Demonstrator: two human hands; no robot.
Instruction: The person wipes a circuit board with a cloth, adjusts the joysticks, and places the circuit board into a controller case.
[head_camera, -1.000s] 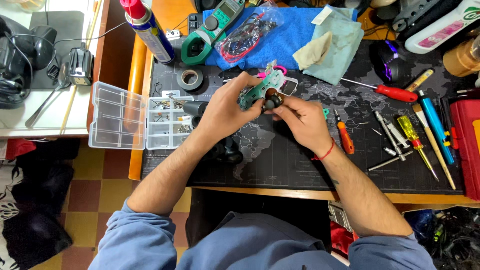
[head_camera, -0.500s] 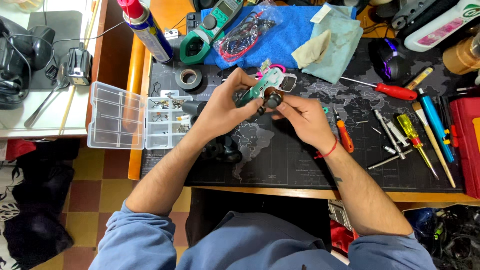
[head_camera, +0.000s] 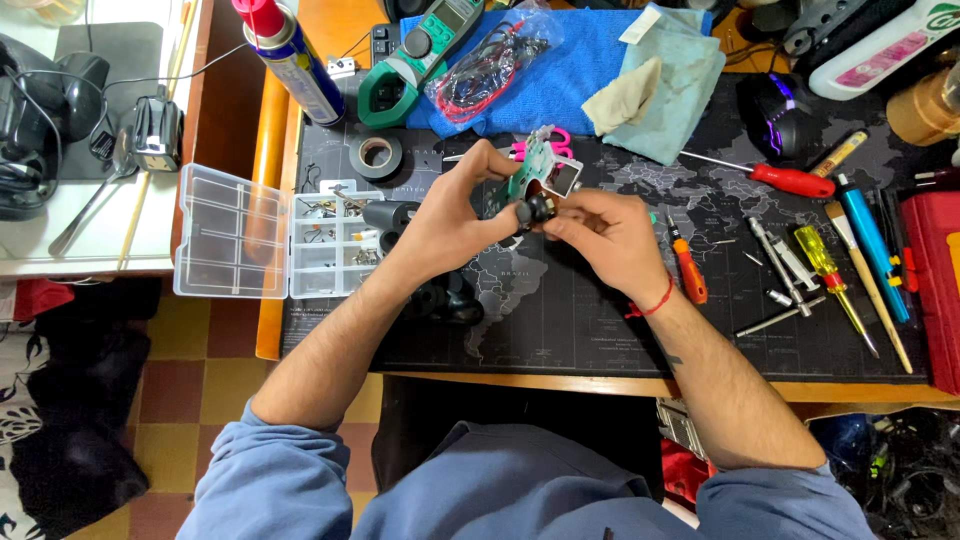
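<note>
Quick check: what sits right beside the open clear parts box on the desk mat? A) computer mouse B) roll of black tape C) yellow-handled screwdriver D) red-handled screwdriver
B: the roll of black tape lies just above the open parts box at the mat's left end, while the screwdrivers and mouse are far over on the right side.

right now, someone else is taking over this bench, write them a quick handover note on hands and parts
Left hand: holds the small green circuit board up above the dark desk mat.
Right hand: fingertips pinch a small black round part at the board's lower edge.
Nearby: open clear parts box with small hardware to the left, black tape roll behind it, orange-handled screwdriver just right of the right hand, more screwdrivers further right.
Done: board is out and in hand.
Left: whether the black part is fixed to the board cannot be told; tools and hardware lie spread out.
</note>
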